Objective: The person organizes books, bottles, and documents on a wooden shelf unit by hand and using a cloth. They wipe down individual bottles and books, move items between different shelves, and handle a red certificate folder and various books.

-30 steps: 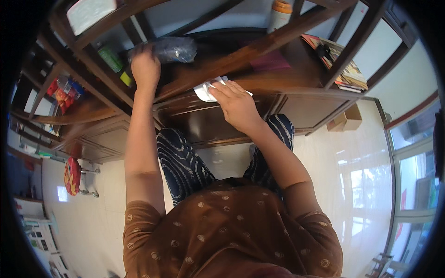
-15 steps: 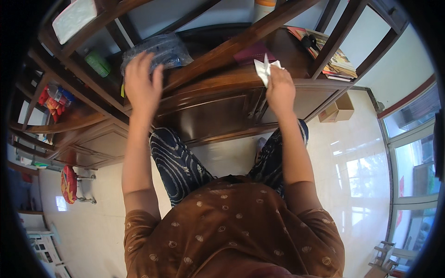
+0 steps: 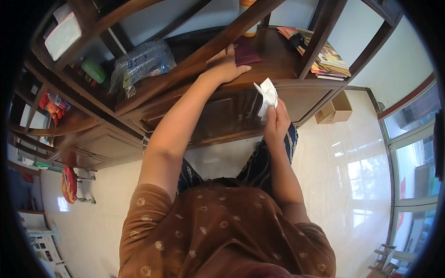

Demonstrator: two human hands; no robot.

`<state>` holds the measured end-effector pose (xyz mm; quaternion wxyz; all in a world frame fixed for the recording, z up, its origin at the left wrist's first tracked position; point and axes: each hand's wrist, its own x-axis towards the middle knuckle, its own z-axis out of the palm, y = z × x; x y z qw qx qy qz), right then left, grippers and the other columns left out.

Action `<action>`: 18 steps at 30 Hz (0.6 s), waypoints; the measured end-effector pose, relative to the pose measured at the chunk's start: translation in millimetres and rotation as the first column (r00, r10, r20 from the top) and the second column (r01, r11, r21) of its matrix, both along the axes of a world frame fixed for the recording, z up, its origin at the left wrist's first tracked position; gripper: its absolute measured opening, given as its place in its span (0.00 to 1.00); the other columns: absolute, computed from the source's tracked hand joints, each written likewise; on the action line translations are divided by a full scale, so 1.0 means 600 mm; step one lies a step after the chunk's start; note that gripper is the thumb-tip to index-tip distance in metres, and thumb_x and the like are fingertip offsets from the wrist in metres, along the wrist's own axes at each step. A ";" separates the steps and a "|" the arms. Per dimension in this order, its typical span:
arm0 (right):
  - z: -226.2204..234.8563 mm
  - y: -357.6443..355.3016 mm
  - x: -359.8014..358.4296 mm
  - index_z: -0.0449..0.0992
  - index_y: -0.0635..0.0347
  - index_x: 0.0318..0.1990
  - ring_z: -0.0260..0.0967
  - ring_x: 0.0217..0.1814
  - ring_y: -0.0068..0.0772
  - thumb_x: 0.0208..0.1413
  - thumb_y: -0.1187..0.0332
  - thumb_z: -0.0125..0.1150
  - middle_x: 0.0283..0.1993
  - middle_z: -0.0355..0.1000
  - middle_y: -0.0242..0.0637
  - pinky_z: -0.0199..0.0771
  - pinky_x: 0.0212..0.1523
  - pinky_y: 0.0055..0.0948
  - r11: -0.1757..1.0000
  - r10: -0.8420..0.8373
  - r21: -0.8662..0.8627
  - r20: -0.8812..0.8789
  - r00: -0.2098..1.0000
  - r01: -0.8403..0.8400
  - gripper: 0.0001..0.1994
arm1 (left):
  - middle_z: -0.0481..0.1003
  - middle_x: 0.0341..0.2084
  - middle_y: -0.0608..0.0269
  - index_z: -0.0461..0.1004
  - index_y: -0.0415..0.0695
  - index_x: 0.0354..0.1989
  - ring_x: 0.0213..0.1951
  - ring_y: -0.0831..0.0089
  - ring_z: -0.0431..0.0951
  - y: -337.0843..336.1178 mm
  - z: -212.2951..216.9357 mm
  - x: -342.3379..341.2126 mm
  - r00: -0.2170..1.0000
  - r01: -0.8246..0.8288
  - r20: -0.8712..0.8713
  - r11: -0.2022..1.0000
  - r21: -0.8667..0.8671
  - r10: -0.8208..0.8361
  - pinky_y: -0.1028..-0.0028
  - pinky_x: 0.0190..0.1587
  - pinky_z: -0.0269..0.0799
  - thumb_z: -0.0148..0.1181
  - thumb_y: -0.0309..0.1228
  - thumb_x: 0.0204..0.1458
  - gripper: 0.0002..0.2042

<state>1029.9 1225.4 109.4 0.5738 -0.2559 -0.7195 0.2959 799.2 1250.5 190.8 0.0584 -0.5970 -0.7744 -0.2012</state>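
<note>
My left hand [image 3: 224, 68] reaches across the shelf of the dark wooden cabinet [image 3: 277, 51], at the left edge of a maroon booklet [image 3: 249, 53]. Its thumb is stretched out apart from the fingers, whose tips lie by the slanting wooden beam [image 3: 197, 64]; whether they touch the booklet I cannot tell. In front of the cabinet doors, my right hand [image 3: 276, 124] pinches a crumpled white tissue [image 3: 268, 96], which stands up above the fingers. A clear plastic bag [image 3: 144, 62] with things inside lies on the shelf, left of my left hand.
Books and magazines [image 3: 334, 64] are stacked at the shelf's right end, with a dark object on them. A white and orange bottle [image 3: 251, 30] stands at the back. Wooden uprights divide the shelf. On the floor are a cardboard box [image 3: 337, 110] and a red-topped stool [image 3: 69, 185].
My left hand has moved right, from over the plastic bag to the maroon booklet. The right hand has dropped toward me with the tissue, away from the shelf.
</note>
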 end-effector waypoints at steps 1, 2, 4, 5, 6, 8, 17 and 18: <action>-0.005 0.002 0.015 0.74 0.70 0.54 0.73 0.54 0.42 0.64 0.72 0.48 0.54 0.74 0.49 0.68 0.56 0.31 1.000 -0.025 0.010 0.039 0.999 0.025 0.15 | 0.59 0.66 0.38 0.57 0.38 0.69 0.69 0.47 0.56 0.012 0.014 0.009 0.998 -0.052 0.023 0.994 -0.097 0.054 0.57 0.68 0.54 0.55 0.61 0.53 0.44; -0.009 0.004 0.027 0.74 0.70 0.54 0.73 0.54 0.41 0.64 0.72 0.48 0.53 0.74 0.49 0.68 0.56 0.31 1.000 -0.022 0.007 0.031 0.999 0.022 0.15 | 0.58 0.67 0.38 0.56 0.39 0.70 0.70 0.47 0.54 0.021 0.026 0.016 0.993 -0.103 0.040 0.976 -0.193 0.113 0.57 0.69 0.52 0.54 0.63 0.52 0.46; -0.012 0.006 0.044 0.74 0.70 0.54 0.73 0.53 0.40 0.64 0.72 0.48 0.53 0.74 0.48 0.68 0.56 0.31 1.000 -0.008 0.001 0.017 1.000 0.008 0.15 | 0.60 0.65 0.38 0.60 0.38 0.67 0.68 0.48 0.57 0.014 0.034 0.010 1.000 -0.017 0.016 0.987 -0.162 0.020 0.60 0.66 0.57 0.52 0.64 0.53 0.44; -0.016 0.007 0.052 0.73 0.71 0.54 0.73 0.52 0.38 0.64 0.72 0.48 0.52 0.74 0.47 0.68 0.55 0.29 1.000 -0.025 -0.002 0.030 0.999 0.025 0.15 | 0.64 0.62 0.38 0.63 0.38 0.65 0.66 0.48 0.62 0.011 0.021 0.009 1.000 -0.029 -0.015 0.992 -0.122 0.027 0.60 0.64 0.61 0.53 0.62 0.54 0.41; -0.016 0.008 0.057 0.73 0.71 0.53 0.73 0.52 0.41 0.64 0.72 0.48 0.52 0.74 0.49 0.68 0.55 0.31 1.000 -0.014 -0.024 0.021 1.000 0.014 0.15 | 0.68 0.59 0.38 0.66 0.37 0.63 0.63 0.48 0.66 0.011 0.010 0.006 0.998 -0.041 -0.047 0.996 -0.081 0.037 0.60 0.61 0.65 0.53 0.60 0.55 0.38; -0.007 0.016 0.070 0.73 0.72 0.52 0.74 0.52 0.48 0.63 0.72 0.49 0.52 0.73 0.53 0.70 0.54 0.34 0.998 0.004 -0.061 0.011 1.000 -0.003 0.15 | 0.74 0.48 0.40 0.72 0.37 0.53 0.52 0.49 0.74 0.012 0.021 0.017 0.989 0.001 -0.143 0.986 -0.167 -0.025 0.59 0.52 0.71 0.53 0.53 0.59 0.28; 0.044 0.042 0.079 0.73 0.72 0.53 0.74 0.50 0.39 0.65 0.70 0.48 0.52 0.74 0.49 0.70 0.52 0.30 0.996 0.078 -0.035 0.011 0.997 -0.077 0.15 | 0.74 0.24 0.51 0.71 0.40 0.34 0.31 0.51 0.79 -0.075 -0.004 0.008 0.946 0.182 -0.320 0.912 0.368 -0.060 0.56 0.35 0.73 0.56 0.30 0.58 0.06; 0.043 0.048 0.079 0.73 0.71 0.53 0.74 0.50 0.38 0.65 0.70 0.48 0.52 0.74 0.48 0.70 0.51 0.29 0.989 0.110 -0.096 0.008 0.994 -0.109 0.15 | 0.74 0.24 0.52 0.70 0.40 0.33 0.32 0.52 0.79 -0.105 0.004 0.027 0.953 0.154 -0.299 0.926 0.344 -0.047 0.56 0.35 0.73 0.57 0.29 0.57 0.06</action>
